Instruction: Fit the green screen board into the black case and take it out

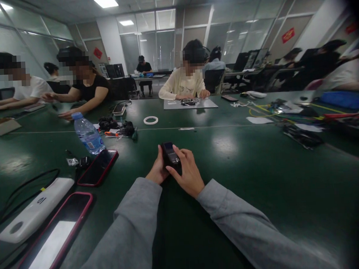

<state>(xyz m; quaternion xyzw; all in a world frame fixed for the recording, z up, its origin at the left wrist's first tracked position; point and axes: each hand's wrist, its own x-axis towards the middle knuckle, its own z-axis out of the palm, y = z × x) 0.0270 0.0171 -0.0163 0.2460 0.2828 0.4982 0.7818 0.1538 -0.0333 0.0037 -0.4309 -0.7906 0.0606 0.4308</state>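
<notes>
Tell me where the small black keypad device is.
In the head view, the small black keypad device is near the middle, in the left hand with the right hand on it, nearer the person than the white ring.

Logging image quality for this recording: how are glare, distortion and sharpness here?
Head view: the ceiling lamp is washed white, and pale glare patches mark the green table; head view: the right edge darkens to black, and the right sleeve looks stretched toward the corner; head view: the dark handset shows in outline, its small markings too soft to read.
</notes>
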